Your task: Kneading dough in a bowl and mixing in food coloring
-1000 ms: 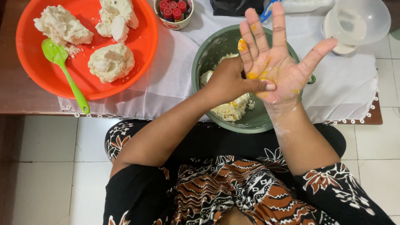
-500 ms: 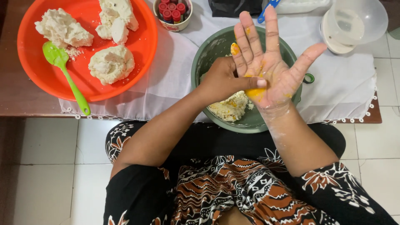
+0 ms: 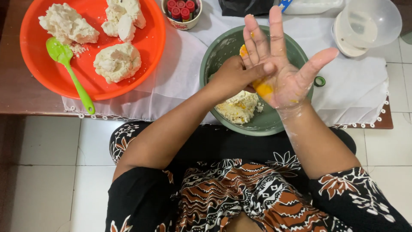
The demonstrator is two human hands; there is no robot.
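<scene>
floor (image 3: pixel 47 172): pale sq tiles, grey grout | table (image 3: pixel 17 92): low, dark brown wood | cloth (image 3: pixel 356 92): white, lace-edged, over table | light: even, soft

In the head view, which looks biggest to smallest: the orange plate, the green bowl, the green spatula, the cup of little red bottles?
1. Orange plate, partly cut off by the frame.
2. Green bowl, slightly smaller and partly hidden by the hands.
3. Green spatula.
4. Cup, also cropped.

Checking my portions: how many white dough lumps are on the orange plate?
3. One dough lump lies at the orange plate's upper left, one at its top, partly cut off by the frame, one near its middle.
</scene>
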